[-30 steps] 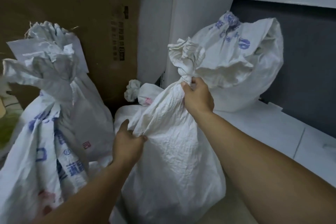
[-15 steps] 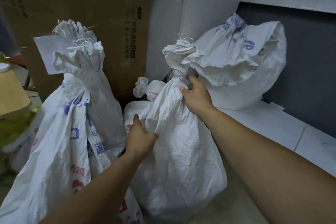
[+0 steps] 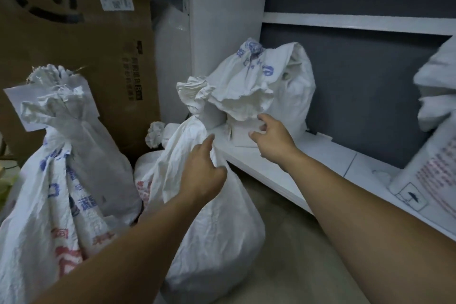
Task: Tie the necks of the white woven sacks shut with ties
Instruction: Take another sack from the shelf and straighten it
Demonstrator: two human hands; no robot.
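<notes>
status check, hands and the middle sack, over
Left hand grips middle sack below its cinched neck. Right hand open, by shelf sack. Tie itself not visible.

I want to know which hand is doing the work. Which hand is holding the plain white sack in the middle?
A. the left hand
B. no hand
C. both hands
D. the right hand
A: the left hand grips a fold of the middle sack, while the right hand is off it, fingers spread, held out toward the rear sack.
</notes>
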